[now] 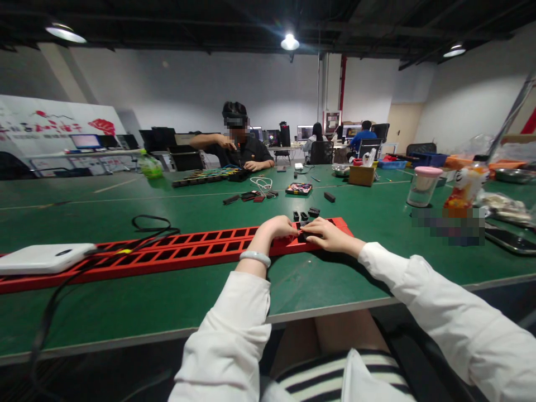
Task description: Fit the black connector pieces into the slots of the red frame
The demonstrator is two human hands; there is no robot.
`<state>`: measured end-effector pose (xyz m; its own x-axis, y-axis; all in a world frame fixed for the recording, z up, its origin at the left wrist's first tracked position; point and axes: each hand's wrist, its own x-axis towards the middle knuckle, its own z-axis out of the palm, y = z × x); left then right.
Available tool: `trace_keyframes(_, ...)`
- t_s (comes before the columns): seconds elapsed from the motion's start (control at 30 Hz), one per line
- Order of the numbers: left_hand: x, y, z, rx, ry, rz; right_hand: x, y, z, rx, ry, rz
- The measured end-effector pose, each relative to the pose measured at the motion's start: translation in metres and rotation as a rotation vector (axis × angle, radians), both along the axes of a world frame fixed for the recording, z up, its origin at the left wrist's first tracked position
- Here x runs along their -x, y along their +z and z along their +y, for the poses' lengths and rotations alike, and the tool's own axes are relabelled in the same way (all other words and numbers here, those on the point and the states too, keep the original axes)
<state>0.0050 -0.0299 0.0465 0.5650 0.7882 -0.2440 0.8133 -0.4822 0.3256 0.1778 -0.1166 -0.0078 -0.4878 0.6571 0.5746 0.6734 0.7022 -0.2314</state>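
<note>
A long red rack (221, 245) with two rows of slots lies across the table in front of me. My left hand (280, 229) rests at its right part, with fingers curled in close to the slots; what they hold, if anything, is hidden. Beside it, my right hand (330, 235) has its fingers closed on a small black block (307, 234) at the rack's right end, and the fingertips of both hands nearly meet. Just beyond the rack stand several small black blocks (314, 212).
A white box-shaped device (50, 258) with a black cable (153, 223) lies on the rack's left end. Farther back are loose dark pieces (251, 196) and a flat patterned box (298, 188). To the right stand a pink-lidded cup (422, 187) and a bottle (465, 187). A person (238, 139) works opposite.
</note>
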Motion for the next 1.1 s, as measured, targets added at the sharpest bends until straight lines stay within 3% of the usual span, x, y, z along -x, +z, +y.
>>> trace_keyframes(0.53,-0.001,0.004,-0.004,-0.032,-0.023,0.017,-0.002,0.001,0.001,0.07,-0.025,0.03)
trace_keyframes(1.1,-0.001,0.007,-0.01,-0.001,-0.015,0.02,-0.004,0.004,0.008,0.167,0.046,0.098)
